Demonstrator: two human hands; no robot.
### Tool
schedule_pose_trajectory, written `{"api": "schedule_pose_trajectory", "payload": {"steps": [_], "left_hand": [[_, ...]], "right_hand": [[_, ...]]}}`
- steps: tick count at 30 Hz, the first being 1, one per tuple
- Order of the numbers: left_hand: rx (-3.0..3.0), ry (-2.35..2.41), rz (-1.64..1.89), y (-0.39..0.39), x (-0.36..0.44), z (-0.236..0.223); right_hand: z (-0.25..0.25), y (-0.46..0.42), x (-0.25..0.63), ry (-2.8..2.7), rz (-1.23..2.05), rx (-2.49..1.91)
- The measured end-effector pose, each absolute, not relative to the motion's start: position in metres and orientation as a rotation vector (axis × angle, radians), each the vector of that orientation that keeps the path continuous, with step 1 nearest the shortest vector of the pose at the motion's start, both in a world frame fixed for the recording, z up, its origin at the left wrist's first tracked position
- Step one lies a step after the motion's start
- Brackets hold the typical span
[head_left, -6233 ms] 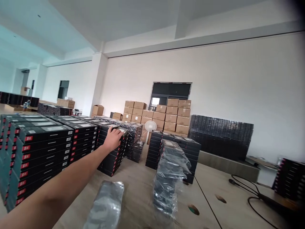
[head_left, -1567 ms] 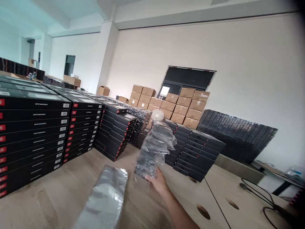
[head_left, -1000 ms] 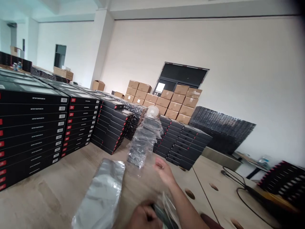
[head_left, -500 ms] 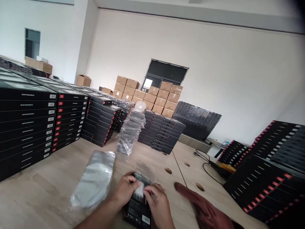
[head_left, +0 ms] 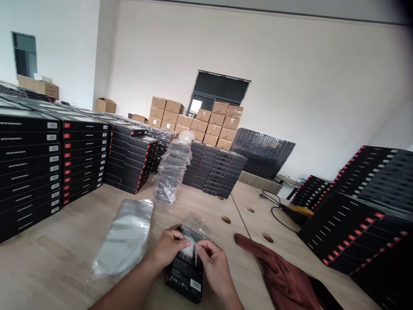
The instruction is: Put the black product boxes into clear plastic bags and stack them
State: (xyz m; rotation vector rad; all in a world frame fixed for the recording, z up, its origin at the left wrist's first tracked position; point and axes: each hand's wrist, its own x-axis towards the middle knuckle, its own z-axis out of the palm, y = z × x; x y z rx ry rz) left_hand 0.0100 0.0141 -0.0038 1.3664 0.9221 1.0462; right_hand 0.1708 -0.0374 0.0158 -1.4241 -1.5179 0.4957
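Note:
A small black packet [head_left: 185, 273] in a clear plastic sleeve lies on the wooden table [head_left: 58, 254] right in front of me. My left hand [head_left: 167, 249] pinches the sleeve's top edge from the left. My right hand [head_left: 214, 269] pinches it from the right, thumb and finger pressed together. A stack of the same plastic-wrapped packets [head_left: 171, 174] stands upright a little beyond the hands. A pile of empty silvery bags [head_left: 124, 239] lies to the left of my left forearm.
Tall stacks of black boxes with red labels [head_left: 48, 163] line the left side, with more stacks [head_left: 214, 174] at centre and more boxes [head_left: 364, 206] at right. A dark red cloth [head_left: 280, 280] lies at right. A cable [head_left: 274, 204], cardboard cartons [head_left: 196, 122] and black trays [head_left: 263, 153] sit behind.
My right hand took a packet from the wrapped stack and brought it down to the table; both hands now pinch its sleeve. The view has swung right and down.

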Motion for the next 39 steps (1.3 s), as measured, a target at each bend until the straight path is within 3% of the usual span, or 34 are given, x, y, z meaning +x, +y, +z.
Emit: {"api": "schedule_pose_trajectory", "payload": {"steps": [7,18,26,32,39], "left_hand": [[1.344,0.939,1.013,0.017,0.007,-0.008],[1.152,0.794,0.975,0.014,-0.008,0.006],[1.091,0.651,0.6,0.007,-0.022,0.017],[1.175,0.707,0.613,0.011,-0.013,0.006],[1.303,0.785,0.633,0.011,-0.013,0.01]], "right_hand": [[0.013,-0.035,0.177,-1.552,0.04,-1.479],[0.016,-0.025,0.221,-1.201,-0.09,-1.616],[0.006,-0.025,0.202,-1.434,0.127,-1.552],[0.006,-0.028,0.192,-1.578,0.333,-1.466],[0.017,-0.037,0.192,-1.531,0.32,-1.442]]}}
